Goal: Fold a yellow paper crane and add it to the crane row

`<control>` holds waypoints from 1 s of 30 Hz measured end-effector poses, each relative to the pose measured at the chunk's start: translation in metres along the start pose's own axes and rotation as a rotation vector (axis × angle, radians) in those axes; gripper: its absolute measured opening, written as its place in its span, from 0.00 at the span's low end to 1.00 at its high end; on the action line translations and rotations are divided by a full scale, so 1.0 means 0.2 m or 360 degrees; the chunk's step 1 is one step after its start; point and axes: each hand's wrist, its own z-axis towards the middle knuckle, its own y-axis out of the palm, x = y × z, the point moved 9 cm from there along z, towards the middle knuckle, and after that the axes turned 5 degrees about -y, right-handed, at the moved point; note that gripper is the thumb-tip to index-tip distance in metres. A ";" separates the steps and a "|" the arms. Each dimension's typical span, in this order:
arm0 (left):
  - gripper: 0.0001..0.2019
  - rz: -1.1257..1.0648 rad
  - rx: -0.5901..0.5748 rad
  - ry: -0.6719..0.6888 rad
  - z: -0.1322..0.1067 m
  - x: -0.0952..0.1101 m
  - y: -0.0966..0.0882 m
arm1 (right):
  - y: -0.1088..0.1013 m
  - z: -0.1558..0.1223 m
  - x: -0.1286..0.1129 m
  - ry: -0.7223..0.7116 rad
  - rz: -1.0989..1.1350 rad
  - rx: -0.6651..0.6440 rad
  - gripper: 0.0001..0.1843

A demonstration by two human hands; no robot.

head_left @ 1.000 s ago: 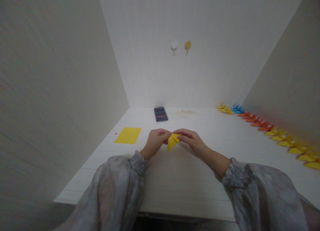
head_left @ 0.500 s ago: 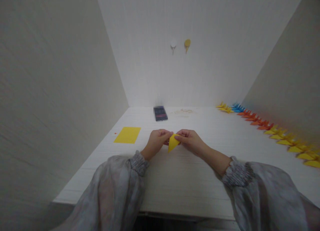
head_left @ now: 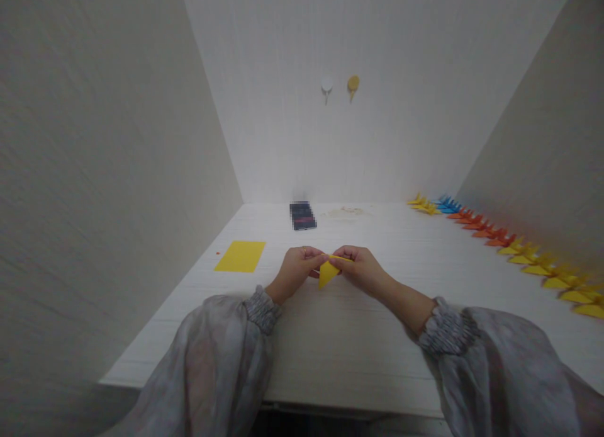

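Note:
A small folded piece of yellow paper (head_left: pixel 327 274) is held between both hands over the middle of the table. My left hand (head_left: pixel 302 264) pinches its upper left part, thumb in front. On the other side, my right hand (head_left: pixel 353 262) grips it between thumb and fingers, and a narrow yellow flap shows across that thumb. One pointed end of the paper hangs downward. Fingertips hide part of the folds. Left of my hands, a flat yellow paper sheet (head_left: pixel 240 256) lies on the table.
Folded paper cranes in yellow (head_left: pixel 559 279), red-orange (head_left: pixel 476 223) and blue (head_left: pixel 447 204) line the right side. A phone with a blurred screen (head_left: pixel 302 215) lies near the back wall. Two hooks, one white (head_left: pixel 326 85) and one gold (head_left: pixel 353 84), are on that wall.
A narrow flap of the yellow paper now shows over my right thumb, where it did not before. Both hands stay in nearly the same place.

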 end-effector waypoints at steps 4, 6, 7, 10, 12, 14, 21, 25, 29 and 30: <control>0.11 -0.0012 0.0032 0.0019 0.00 0.01 -0.01 | 0.00 0.00 -0.01 -0.0003 -0.0023 0.0014 0.09; 0.11 -0.0029 0.0043 0.0021 0.00 0.01 -0.01 | 0.00 0.00 0.00 -0.0008 -0.0028 0.0017 0.10; 0.11 -0.0047 0.0044 0.0023 -0.01 0.01 -0.01 | 0.00 0.00 0.00 -0.0013 -0.0032 0.0021 0.10; 0.11 -0.0155 0.0011 0.0038 -0.01 0.01 0.00 | -0.01 0.01 0.01 -0.0018 -0.0031 0.0024 0.10; 0.11 -0.0236 -0.0008 0.0040 -0.01 0.01 0.00 | 0.00 0.01 0.00 -0.0016 -0.0021 0.0016 0.10; 0.11 -0.0294 -0.0017 0.0029 -0.02 0.01 0.00 | 0.00 0.00 -0.01 -0.0020 -0.0013 0.0015 0.09; 0.15 -0.0285 -0.0091 -0.0003 -0.02 0.02 0.03 | 0.00 0.00 -0.02 -0.0018 -0.0005 0.0033 0.08; 0.14 -0.0138 -0.0081 0.0021 -0.01 0.01 0.02 | 0.00 0.00 -0.01 -0.0014 -0.0006 0.0042 0.09; 0.12 -0.0111 -0.0055 0.0043 -0.01 0.01 0.01 | -0.01 -0.01 -0.01 -0.0012 -0.0047 0.0072 0.10; 0.12 -0.0123 -0.0047 0.0038 -0.01 0.01 0.01 | -0.01 -0.01 -0.01 -0.0018 -0.0046 0.0077 0.10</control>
